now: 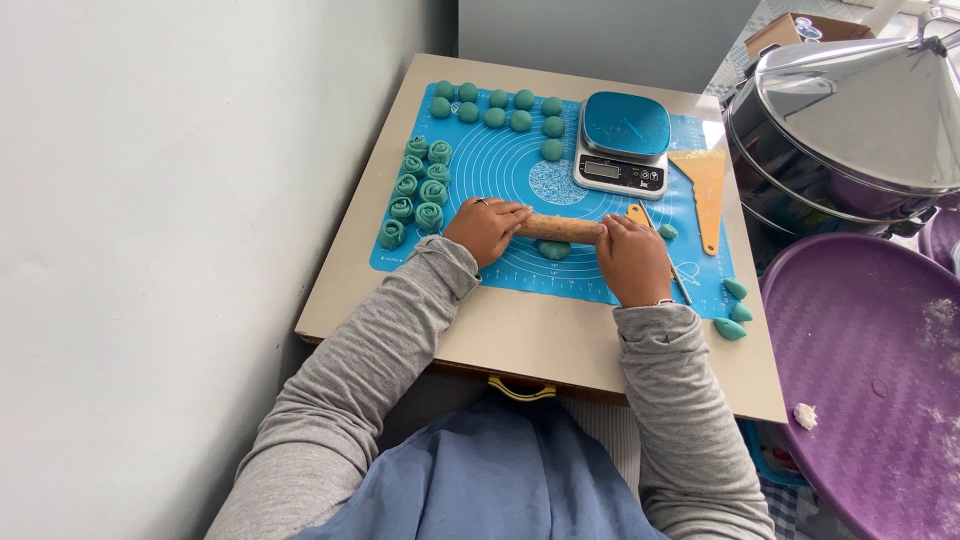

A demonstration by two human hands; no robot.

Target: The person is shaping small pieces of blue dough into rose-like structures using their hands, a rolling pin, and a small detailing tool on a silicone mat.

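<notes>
A wooden rolling pin (560, 228) lies across the blue silicone mat (520, 170). My left hand (487, 228) presses on its left end and my right hand (630, 258) on its right end. Under the pin a flattened piece of teal dough (554, 249) peeks out. Several teal dough balls (497, 106) sit in rows at the mat's far edge. Several rolled teal spirals (418, 190) stand along the mat's left side.
A blue-topped kitchen scale (623, 143) stands at the mat's far right, an orange scraper (703, 185) beside it. Three teal dough pieces (735, 308) rest near the mat's right corner. A steel steamer (850, 120) and a purple tray (870, 370) stand to the right. A white wall runs along the left.
</notes>
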